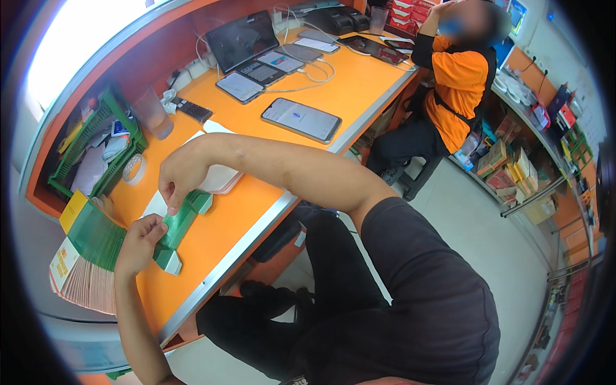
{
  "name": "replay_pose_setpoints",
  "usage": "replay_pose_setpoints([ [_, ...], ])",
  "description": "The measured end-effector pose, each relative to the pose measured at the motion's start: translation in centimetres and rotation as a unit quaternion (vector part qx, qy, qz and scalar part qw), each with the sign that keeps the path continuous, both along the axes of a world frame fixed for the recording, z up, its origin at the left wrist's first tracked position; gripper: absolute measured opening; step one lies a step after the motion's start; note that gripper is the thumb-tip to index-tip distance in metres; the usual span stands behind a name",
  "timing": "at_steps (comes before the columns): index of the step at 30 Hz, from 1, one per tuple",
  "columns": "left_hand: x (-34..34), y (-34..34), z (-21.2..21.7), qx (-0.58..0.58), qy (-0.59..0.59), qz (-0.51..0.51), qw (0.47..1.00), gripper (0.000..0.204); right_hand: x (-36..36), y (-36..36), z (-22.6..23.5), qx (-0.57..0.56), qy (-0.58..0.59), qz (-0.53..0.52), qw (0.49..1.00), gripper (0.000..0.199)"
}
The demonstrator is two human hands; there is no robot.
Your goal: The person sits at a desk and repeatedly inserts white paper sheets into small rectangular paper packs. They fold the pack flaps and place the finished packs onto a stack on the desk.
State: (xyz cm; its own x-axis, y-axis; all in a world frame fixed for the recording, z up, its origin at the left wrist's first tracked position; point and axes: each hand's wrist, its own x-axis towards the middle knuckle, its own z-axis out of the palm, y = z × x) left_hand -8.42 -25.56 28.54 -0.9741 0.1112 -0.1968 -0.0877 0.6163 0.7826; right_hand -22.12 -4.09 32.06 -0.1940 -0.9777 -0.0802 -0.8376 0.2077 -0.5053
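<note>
A green folded paper piece (180, 226) with pale angled flaps at its ends lies at the near left of the orange table. My left hand (136, 246) pinches its left edge between thumb and fingers. Across from it, my right hand (183, 168) bends down from the wrist, its fingertips closed at the upper edge of the same piece. A thick fanned stack of folded cartons (83, 276), green, yellow and white, stands just left of my left hand. Under my right wrist lies a pad of white paper sheets (224, 179), partly hidden by the arm.
The orange table (244, 215) has a metal edge. On it are a large phone (301, 120), several cabled phones, a dark tablet (241, 41), a tape roll (133, 169), a plastic cup (153, 115) and a green rack (96, 151). A person in orange (459, 83) sits at the far right.
</note>
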Motion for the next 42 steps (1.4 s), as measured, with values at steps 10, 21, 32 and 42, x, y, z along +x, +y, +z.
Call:
replay_pose_setpoints([
  [10,0.8,-2.5,-0.1,0.144,-0.052,-0.066,0.986,0.035,-0.9,-0.9,-3.0,-0.069,-0.182,-0.012,0.981,0.023],
  [21,0.7,-3.4,-1.1,0.227,-0.096,-0.003,0.969,0.033,-0.6,-0.5,-2.4,-0.026,-0.217,-0.061,0.974,0.033],
  [32,1.5,-0.3,-1.0,0.037,0.142,0.032,0.989,0.016,1.5,-0.8,-2.2,-0.152,-0.071,0.005,0.986,0.023],
  [42,2.9,3.2,0.1,0.016,0.237,0.059,0.97,0.037,2.4,0.0,-1.1,-0.236,-0.012,-0.034,0.971,0.014],
])
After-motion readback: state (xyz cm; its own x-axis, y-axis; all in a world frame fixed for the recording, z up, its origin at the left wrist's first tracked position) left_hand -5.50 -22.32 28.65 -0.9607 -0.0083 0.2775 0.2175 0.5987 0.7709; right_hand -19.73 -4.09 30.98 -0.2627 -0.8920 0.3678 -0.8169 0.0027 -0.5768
